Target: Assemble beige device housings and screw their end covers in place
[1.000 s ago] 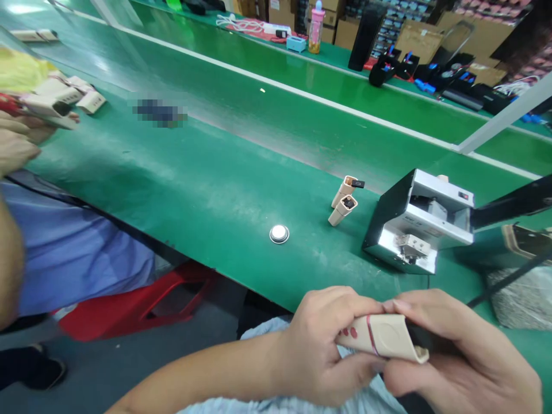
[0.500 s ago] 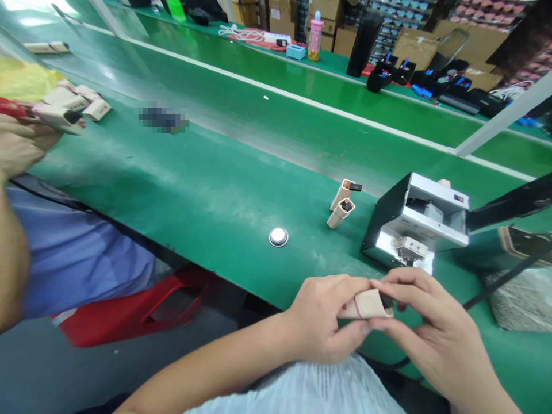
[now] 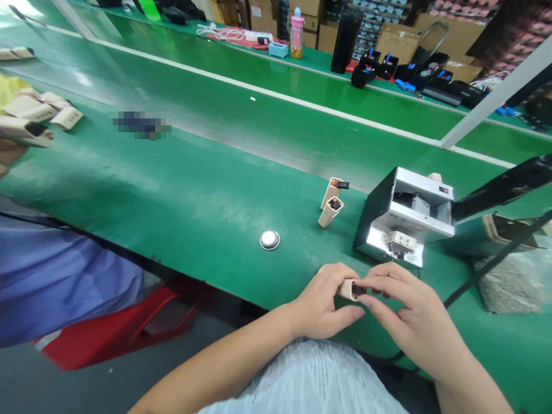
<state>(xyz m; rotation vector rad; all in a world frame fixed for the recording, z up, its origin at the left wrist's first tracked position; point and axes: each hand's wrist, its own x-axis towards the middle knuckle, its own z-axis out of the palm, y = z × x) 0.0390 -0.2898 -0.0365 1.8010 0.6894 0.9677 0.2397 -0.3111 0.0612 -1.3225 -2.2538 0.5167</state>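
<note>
In the head view, my left hand (image 3: 325,305) is wrapped round a small beige casing (image 3: 348,289), whose open end points right. At that end my right hand (image 3: 407,305) pinches a dark piece (image 3: 357,290) between thumb and fingers; its exact shape is mostly hidden. Beyond my hands two similar beige casings stand upright on the green table. The rear casing (image 3: 330,194) has a black flat piece (image 3: 342,185) sticking out of its top, and the front casing (image 3: 330,213) shows dark parts inside. A silver and black machine (image 3: 405,213) stands just past my right hand.
A round white-topped disc (image 3: 269,240) lies on the green table (image 3: 194,201). At right are a plastic bag of small parts (image 3: 509,284), a dark green bin (image 3: 468,236) and a black cable. A co-worker's hand (image 3: 11,152) holds a casing at far left, near a red chair (image 3: 116,328).
The casing has turned so its open end faces me more, and my left thumb has come off its side. The whole view has shifted slightly. The co-worker's hand has moved toward the left edge.
</note>
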